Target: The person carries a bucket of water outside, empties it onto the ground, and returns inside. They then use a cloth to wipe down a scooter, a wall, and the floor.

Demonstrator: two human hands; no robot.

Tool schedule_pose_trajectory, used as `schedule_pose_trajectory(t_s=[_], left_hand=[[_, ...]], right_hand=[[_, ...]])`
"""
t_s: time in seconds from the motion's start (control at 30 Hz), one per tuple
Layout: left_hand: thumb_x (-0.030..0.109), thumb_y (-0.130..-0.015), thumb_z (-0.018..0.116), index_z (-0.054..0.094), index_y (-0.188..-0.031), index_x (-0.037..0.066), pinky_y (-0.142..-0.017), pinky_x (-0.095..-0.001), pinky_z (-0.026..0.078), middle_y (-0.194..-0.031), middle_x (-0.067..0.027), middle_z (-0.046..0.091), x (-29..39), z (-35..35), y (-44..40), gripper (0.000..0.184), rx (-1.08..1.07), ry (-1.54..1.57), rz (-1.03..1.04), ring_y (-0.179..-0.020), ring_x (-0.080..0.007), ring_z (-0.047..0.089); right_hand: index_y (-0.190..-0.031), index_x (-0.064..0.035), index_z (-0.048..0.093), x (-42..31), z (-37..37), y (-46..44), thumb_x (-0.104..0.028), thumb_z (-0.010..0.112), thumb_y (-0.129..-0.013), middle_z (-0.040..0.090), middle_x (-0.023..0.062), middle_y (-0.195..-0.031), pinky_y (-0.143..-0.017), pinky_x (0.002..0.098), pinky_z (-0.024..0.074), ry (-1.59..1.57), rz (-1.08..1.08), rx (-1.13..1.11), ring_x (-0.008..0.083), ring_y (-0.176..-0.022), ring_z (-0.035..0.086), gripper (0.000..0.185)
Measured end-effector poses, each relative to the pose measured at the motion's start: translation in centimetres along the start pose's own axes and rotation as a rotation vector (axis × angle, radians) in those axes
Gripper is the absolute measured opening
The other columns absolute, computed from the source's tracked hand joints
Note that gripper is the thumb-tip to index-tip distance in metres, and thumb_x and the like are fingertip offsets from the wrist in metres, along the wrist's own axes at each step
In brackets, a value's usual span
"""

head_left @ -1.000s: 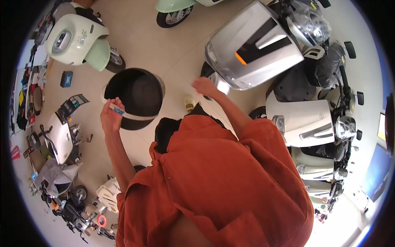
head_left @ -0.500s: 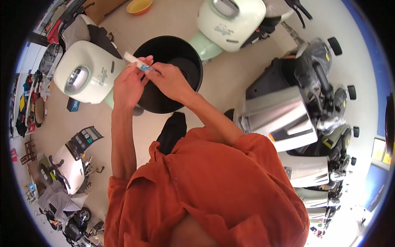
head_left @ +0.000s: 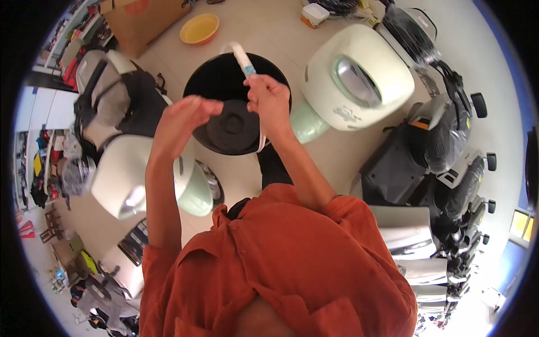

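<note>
A black bucket [head_left: 216, 76] is in front of me, with a round dark shape inside at its bottom. My right hand [head_left: 270, 101] is closed on a white strap [head_left: 241, 56] with blue marks, which stands up over the bucket's far part. A lower piece of the strap shows at the bucket's near right side. My left hand [head_left: 188, 121] is over the bucket's left edge, fingers stretched to the right, apart from the strap and holding nothing.
A cream scooter [head_left: 379, 62] stands right of the bucket, another [head_left: 132, 163] at the left. Ahead are a yellow basin [head_left: 200, 29] and a cardboard box [head_left: 140, 25]. More scooters line the right side, with a dark one [head_left: 393, 163] nearest.
The view has shifted across the floor along with the bucket. The strap went from my left hand, through both hands, to my right hand. My left hand has let go.
</note>
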State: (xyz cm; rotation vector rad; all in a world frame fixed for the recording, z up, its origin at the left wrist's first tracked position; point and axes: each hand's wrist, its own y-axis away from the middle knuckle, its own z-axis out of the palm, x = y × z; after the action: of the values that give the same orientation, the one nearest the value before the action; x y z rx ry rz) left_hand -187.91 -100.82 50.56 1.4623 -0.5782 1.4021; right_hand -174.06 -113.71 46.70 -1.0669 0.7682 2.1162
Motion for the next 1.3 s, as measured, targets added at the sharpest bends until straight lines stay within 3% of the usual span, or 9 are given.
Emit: schedule_pose_trajectory(t_s=[0.17,0.3,0.5,0.83,0.97,1.03,1.17,1.2,1.3], left_hand=[[0.023,-0.089,0.044,0.048,-0.069,0.009,-0.074,-0.0254,0.041,-0.083,-0.0058,0.059,0.4,-7.5,-6.1,0.025,0.227,0.171,-0.151,-0.086,-0.0166,0.056],[0.022,-0.087,0.048,0.049,-0.071,0.009,-0.077,-0.0271,0.042,-0.082,-0.0043,0.058,2.9,-10.0,-12.6,0.021,0.198,0.206,-0.087,-0.085,-0.0160,0.057],[0.018,-0.084,0.052,0.054,-0.071,0.005,-0.079,-0.0278,0.039,-0.079,-0.0064,0.060,9.3,-12.1,-26.1,0.018,0.036,0.341,0.101,-0.085,-0.0174,0.057],[0.015,-0.084,0.053,0.054,-0.075,0.006,-0.077,-0.0254,0.039,-0.082,-0.0055,0.059,17.1,-17.2,-47.9,0.012,-0.012,0.199,0.032,-0.085,-0.0149,0.055],[0.017,-0.082,0.055,0.054,-0.082,0.006,-0.076,-0.0244,0.038,-0.087,-0.0047,0.060,17.8,-19.8,-58.9,0.010,0.085,0.022,-0.101,-0.085,-0.0126,0.054],[0.020,-0.080,0.055,0.055,-0.087,0.007,-0.075,-0.0246,0.037,-0.088,-0.0034,0.061,17.1,-22.0,-63.6,0.015,0.164,-0.093,-0.201,-0.084,-0.0110,0.053],[0.023,-0.081,0.050,0.056,-0.092,0.007,-0.068,-0.0262,0.039,-0.086,-0.0022,0.062,11.2,-28.9,-69.5,0.020,0.302,-0.369,-0.331,-0.075,-0.0107,0.055],[0.021,-0.081,0.050,0.056,-0.092,0.007,-0.066,-0.0260,0.039,-0.086,-0.0024,0.062,12.7,-28.4,-71.2,0.019,0.315,-0.478,-0.500,-0.076,-0.0112,0.056],[0.020,-0.081,0.049,0.057,-0.091,0.008,-0.067,-0.0257,0.039,-0.087,-0.0029,0.062,14.0,-28.3,-74.5,0.017,0.398,-0.271,-0.550,-0.078,-0.0119,0.057]], right_hand=[[-0.075,0.0004,0.056,0.7,2.3,-10.9,-0.016,0.053,-0.084,0.043,-0.0037,-0.054,-0.040,0.0182,0.0307,0.065,0.043,-0.030,0.0030,-0.044,0.037,0.019],[-0.074,0.0000,0.056,0.5,4.0,-19.2,-0.017,0.054,-0.084,0.042,-0.0038,-0.054,-0.040,0.0195,0.0291,0.264,-0.109,0.012,0.0026,-0.045,0.036,0.020],[-0.075,0.0015,0.056,-4.0,5.4,-32.0,-0.014,0.054,-0.082,0.042,-0.0035,-0.055,-0.040,0.0195,0.0301,0.215,-0.100,0.181,0.0033,-0.045,0.036,0.018],[-0.076,0.0006,0.056,-9.0,7.0,-51.9,-0.014,0.059,-0.079,0.040,-0.0039,-0.052,-0.039,0.0190,0.0282,0.129,-0.229,0.344,0.0032,-0.042,0.034,0.016],[-0.076,0.0006,0.056,-10.6,5.1,-63.4,-0.011,0.060,-0.078,0.038,-0.0043,-0.051,-0.042,0.0201,0.0311,0.193,-0.228,0.432,0.0037,-0.041,0.032,0.013],[-0.077,0.0020,0.058,-11.2,3.7,-69.0,-0.015,0.061,-0.077,0.045,-0.0020,-0.054,-0.040,0.0197,0.0324,0.197,-0.190,0.420,0.0048,-0.043,0.040,0.018],[-0.076,0.0018,0.058,-13.4,1.3,-78.5,-0.014,0.061,-0.076,0.044,-0.0028,-0.053,-0.039,0.0198,0.0319,0.180,-0.115,0.419,0.0042,-0.043,0.039,0.016],[-0.076,0.0015,0.058,-14.4,1.1,-81.0,-0.015,0.061,-0.077,0.044,-0.0031,-0.053,-0.039,0.0199,0.0314,0.212,-0.104,0.411,0.0040,-0.043,0.039,0.016],[-0.076,0.0016,0.058,-16.7,1.7,-88.1,-0.016,0.061,-0.077,0.044,-0.0033,-0.053,-0.039,0.0199,0.0314,0.269,-0.089,0.408,0.0037,-0.043,0.039,0.018]])
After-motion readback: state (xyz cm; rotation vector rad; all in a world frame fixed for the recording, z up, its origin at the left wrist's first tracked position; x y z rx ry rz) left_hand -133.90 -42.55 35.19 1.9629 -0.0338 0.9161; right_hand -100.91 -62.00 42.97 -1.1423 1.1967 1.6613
